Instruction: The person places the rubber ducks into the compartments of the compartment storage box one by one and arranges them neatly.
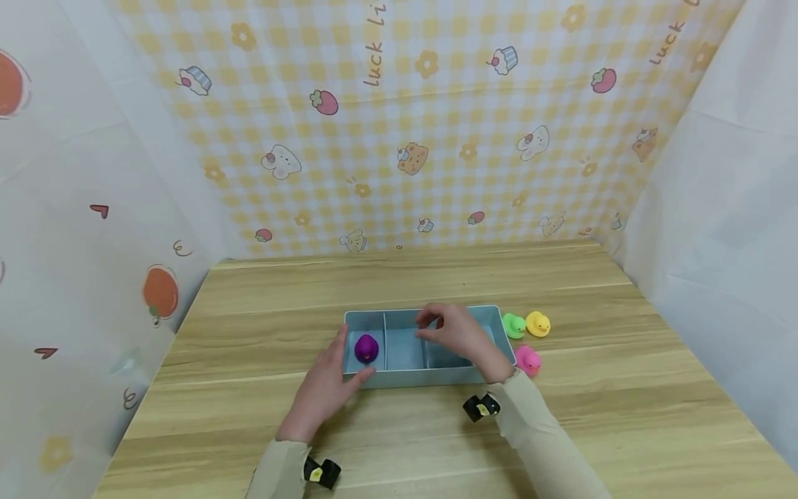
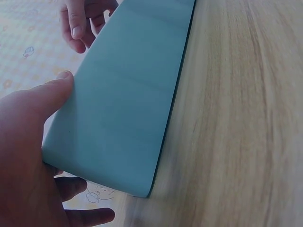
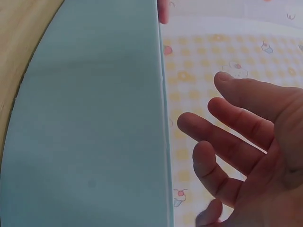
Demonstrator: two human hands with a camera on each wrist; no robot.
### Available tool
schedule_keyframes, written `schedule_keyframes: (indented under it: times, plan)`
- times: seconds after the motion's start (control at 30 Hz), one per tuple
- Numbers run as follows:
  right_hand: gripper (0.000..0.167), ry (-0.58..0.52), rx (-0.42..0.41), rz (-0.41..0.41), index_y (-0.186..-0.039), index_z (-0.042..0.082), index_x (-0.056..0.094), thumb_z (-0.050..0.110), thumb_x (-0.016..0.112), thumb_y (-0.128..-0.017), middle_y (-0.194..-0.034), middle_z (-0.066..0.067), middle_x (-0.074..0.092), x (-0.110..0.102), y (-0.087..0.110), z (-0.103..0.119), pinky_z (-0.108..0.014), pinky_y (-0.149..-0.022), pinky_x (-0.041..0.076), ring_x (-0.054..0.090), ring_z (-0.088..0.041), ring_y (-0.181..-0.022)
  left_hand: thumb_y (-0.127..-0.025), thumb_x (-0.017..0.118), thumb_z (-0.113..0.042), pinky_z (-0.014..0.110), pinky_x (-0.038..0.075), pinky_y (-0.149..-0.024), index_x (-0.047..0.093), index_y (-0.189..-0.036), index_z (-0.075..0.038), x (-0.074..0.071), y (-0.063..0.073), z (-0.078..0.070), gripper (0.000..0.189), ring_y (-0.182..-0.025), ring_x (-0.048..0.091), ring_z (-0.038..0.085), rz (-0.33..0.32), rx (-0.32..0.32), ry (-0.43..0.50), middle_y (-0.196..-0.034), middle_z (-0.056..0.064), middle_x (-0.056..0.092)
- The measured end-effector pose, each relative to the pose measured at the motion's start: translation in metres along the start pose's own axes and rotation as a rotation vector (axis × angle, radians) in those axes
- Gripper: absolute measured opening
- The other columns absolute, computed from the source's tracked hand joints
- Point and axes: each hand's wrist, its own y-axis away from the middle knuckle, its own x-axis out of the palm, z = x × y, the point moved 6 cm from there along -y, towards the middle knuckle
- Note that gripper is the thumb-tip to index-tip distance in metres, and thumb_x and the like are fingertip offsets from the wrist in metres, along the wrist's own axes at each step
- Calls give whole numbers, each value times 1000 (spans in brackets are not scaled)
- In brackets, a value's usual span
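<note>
A light blue box [image 1: 406, 378] with three compartments lies lengthwise on the table. A purple toy duck [image 1: 366, 348] sits in its left compartment. My left hand [image 1: 321, 388] holds the box's near left corner, thumb at the front rim and fingers along the left end wall; the left wrist view shows the box's front wall [image 2: 123, 94] beside that thumb. My right hand [image 1: 458, 331] hovers over the middle and right compartments, hiding part of the divider between them. In the right wrist view, its loosely bent fingers [image 3: 222, 142] are apart with nothing between them.
Just right of the box stand a green toy duck [image 1: 514, 326], a yellow toy duck [image 1: 538, 324] and a pink toy duck [image 1: 528, 360]. The wooden table [image 1: 262, 326] meets a patterned cloth backdrop [image 1: 399, 208] at the back, with white cloth on both sides.
</note>
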Motion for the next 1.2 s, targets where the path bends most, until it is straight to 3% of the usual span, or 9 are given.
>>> schedule_keyframes:
  times: [0.27,0.67,0.87,1.2]
  plan:
    - [18,39,-15,-10,-99,10,71,18,74,-83,-90,2,68,-3,2,-6,-25,-67,47,54,-13,-77,-87,61,-53,59,31,-109,5,-155,-14,-1,1,-1,97,-139,31,42,-6,8,-11,-156,15,26]
    - [17,-12,11,-14,-99,9,70,17,72,-85,-91,0,67,-11,11,-22,-26,-65,47,53,-15,-78,-88,61,-53,56,31,-110,4,-155,-13,0,0,1,97,-140,31,40,-7,23,-14,-156,15,25]
    - [17,6,6,-55,-98,9,71,17,73,-84,-90,-1,68,-17,16,-28,-24,-65,45,52,-14,-76,-88,61,-52,55,31,-111,6,-155,-12,-2,-2,-2,96,-140,30,39,-12,42,-6,-157,15,24]
    - [20,-2,36,-110,-102,6,71,16,72,-85,-92,-3,70,-31,24,-40,-26,-63,44,51,-15,-74,-88,61,-53,56,29,-112,4,-155,-13,0,0,-1,97,-140,29,40,0,23,3,-157,15,23]
